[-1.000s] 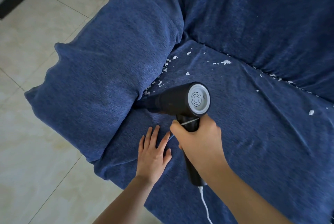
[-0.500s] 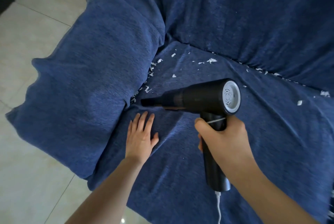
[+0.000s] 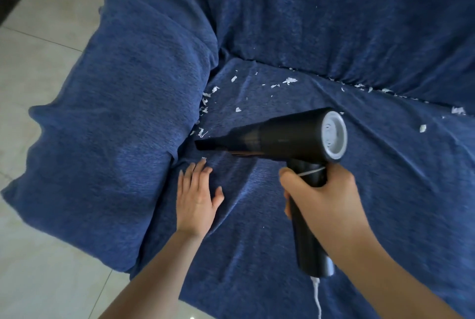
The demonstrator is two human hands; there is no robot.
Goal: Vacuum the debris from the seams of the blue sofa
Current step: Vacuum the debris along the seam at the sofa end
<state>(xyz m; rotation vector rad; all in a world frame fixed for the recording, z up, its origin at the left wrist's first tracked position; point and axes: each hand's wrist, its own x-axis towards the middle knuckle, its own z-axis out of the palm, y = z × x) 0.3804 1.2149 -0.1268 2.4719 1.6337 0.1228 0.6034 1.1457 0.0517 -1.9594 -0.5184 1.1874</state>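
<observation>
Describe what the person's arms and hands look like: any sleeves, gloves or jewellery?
Both forearms are bare as far as the picture shows, with no sleeves in view. The left hand and the right hand wear no gloves, and no rings, watch or bracelet show. The nails look short and unpainted. Nothing is marked on either arm.

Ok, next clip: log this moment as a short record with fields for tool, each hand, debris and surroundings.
tool: black handheld vacuum, nozzle pointing at the seam beside the armrest; white cord at the handle base
right hand: gripping the vacuum's handle
left hand: open, flat on the seat cushion
debris: white scraps along the armrest seam, more near the backrest seam
surroundings: pale tiled floor
</observation>
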